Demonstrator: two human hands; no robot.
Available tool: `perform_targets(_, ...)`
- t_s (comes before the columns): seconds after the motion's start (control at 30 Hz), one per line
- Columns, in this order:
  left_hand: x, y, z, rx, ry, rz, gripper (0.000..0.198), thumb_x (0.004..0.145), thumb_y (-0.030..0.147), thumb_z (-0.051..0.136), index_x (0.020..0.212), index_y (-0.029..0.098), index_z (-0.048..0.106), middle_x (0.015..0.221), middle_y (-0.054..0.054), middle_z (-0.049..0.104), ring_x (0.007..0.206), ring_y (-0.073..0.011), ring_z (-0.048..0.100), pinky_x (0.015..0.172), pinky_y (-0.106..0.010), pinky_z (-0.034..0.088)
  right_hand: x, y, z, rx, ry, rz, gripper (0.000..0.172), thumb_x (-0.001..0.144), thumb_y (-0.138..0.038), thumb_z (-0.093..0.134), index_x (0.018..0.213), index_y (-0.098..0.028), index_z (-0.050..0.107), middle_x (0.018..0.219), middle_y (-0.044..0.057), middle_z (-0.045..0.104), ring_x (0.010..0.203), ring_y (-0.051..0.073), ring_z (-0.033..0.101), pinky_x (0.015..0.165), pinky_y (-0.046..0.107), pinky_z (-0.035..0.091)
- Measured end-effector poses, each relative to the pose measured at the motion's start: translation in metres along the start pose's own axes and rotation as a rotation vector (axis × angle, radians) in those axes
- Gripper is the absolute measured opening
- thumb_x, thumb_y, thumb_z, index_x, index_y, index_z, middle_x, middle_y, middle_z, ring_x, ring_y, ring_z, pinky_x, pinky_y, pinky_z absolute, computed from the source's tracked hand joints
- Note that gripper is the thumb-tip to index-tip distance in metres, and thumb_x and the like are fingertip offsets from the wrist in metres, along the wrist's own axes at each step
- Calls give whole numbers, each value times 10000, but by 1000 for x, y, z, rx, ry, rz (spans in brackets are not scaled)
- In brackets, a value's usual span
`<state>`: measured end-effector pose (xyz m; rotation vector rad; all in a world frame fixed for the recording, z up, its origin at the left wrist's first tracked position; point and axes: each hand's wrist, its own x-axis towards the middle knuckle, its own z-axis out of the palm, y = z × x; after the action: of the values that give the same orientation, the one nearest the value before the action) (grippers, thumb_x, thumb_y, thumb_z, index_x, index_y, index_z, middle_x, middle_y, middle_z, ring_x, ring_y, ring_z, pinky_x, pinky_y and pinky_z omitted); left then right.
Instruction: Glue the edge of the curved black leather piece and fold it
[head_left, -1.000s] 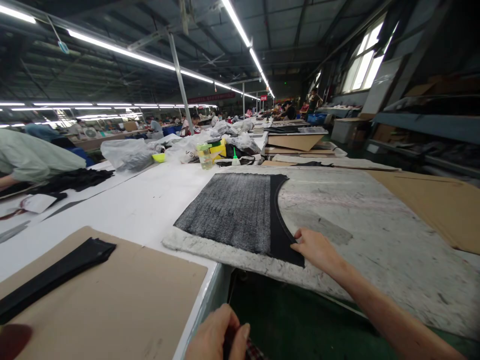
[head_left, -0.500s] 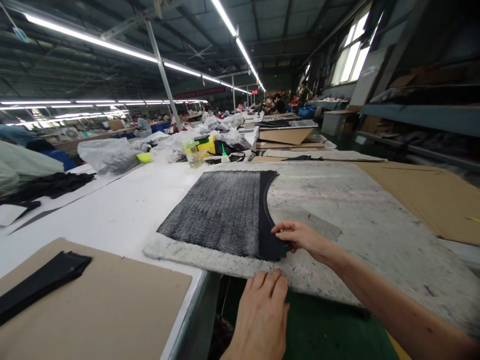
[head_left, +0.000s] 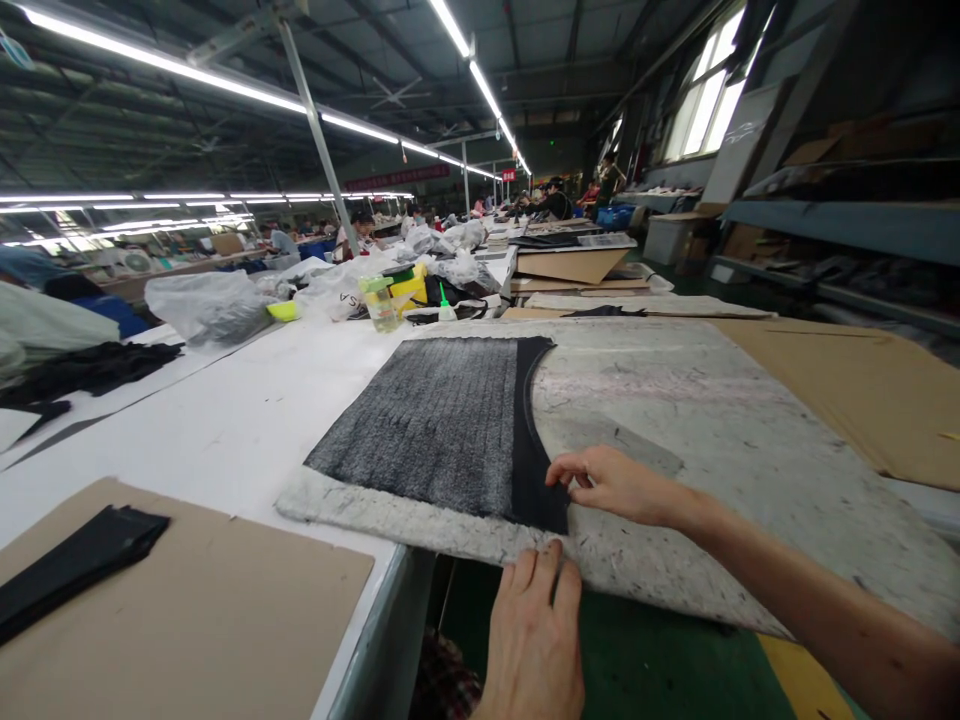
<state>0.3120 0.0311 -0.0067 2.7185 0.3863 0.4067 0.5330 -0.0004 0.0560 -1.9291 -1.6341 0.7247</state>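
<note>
A fabric panel (head_left: 427, 430), ribbed and speckled grey with a plain black strip along its curved right side, lies flat on a pale padded board (head_left: 637, 380). My right hand (head_left: 615, 483) is at the black strip's lower right edge, fingers bent and slightly apart, seemingly holding nothing; whether the fingertips touch the cloth is unclear. Below it, my left hand (head_left: 534, 625) rests its fingertips at the board's near edge, fingers a little spread, with no object in it.
To the left, a folded black cloth piece (head_left: 82, 565) lies on brown cardboard (head_left: 247, 610). Behind the panel stand a clear bottle (head_left: 379, 305), a green-nozzled bottle (head_left: 445, 305) and plastic bags (head_left: 210, 300). More cardboard (head_left: 847, 390) lies at right. People sit farther back.
The panel's lower right corner, bunched at my right fingers before, now lies flat. My right fingers have loosened from the edge. My left hand stays at the board's edge; the view has shifted slightly.
</note>
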Motion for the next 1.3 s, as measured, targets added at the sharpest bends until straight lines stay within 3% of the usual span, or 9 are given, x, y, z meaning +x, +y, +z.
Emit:
perform_targets(0.1,0,3,2,-3,27,3,462,829,51,411,1264,146,534,1376,-87,537,1102,-295,538,943,-456,495,2,-1,0,-110,22,-64,206,733,-119,578,847,-202,729,804,20,634,716,165,548,668,270,385)
perform_targets(0.2,1,7,5,6,65,11,472,849,79,419,1304,174,502,1409,-63,513,1120,-281,537,952,-434,492,7,0,0,-157,33,-148,95,811,-215,621,828,-206,714,944,35,632,848,184,562,770,288,401)
perform_targets(0.43,12,19,15,88,32,-132,479,799,28,437,1251,161,526,1512,-120,373,1223,-322,486,989,-501,462,11,9,2,-206,53,-216,101,867,-281,629,872,-228,715,891,28,667,940,228,558,897,367,338)
perform_targets(0.63,21,24,16,24,-65,-217,483,783,21,451,1242,141,542,1473,-140,423,1235,-334,465,1020,-521,419,17,18,0,-78,139,-201,144,846,-329,635,813,-206,702,832,22,659,821,200,578,782,319,373)
perform_targets(0.8,25,24,10,-50,-90,-239,484,839,126,462,1322,137,487,1488,-137,403,1244,-349,435,1020,-537,382,37,21,-10,148,313,-149,307,840,-457,597,707,-181,597,667,-9,570,654,156,506,629,278,355)
perform_targets(0.93,25,24,6,-130,-83,-276,594,784,180,530,1370,166,433,1476,-112,417,1290,-345,369,1070,-564,280,60,19,-28,326,419,-138,406,790,-542,624,640,-182,512,609,-28,494,589,123,445,577,257,342)
perform_targets(1.07,25,21,2,-199,-27,-304,545,764,210,552,1305,202,486,1438,-76,454,1288,-323,356,1097,-560,190,85,18,-54,443,541,-124,429,717,-531,713,607,-181,491,543,-42,458,528,96,415,519,232,313)
perform_targets(1.17,27,20,2,-265,38,-297,520,786,235,572,1300,246,491,1389,-35,498,1233,-301,400,1080,-524,203,103,17,-81,522,656,-89,428,684,-508,753,601,-185,485,472,-46,449,442,82,391,448,218,286)
perform_targets(1.3,35,18,5,-306,200,-360,372,818,221,585,1187,275,581,1196,-13,613,1102,-265,478,981,-454,287,122,11,-128,620,793,-35,381,687,-423,782,646,-186,487,478,-32,497,419,111,505,409,203,354)
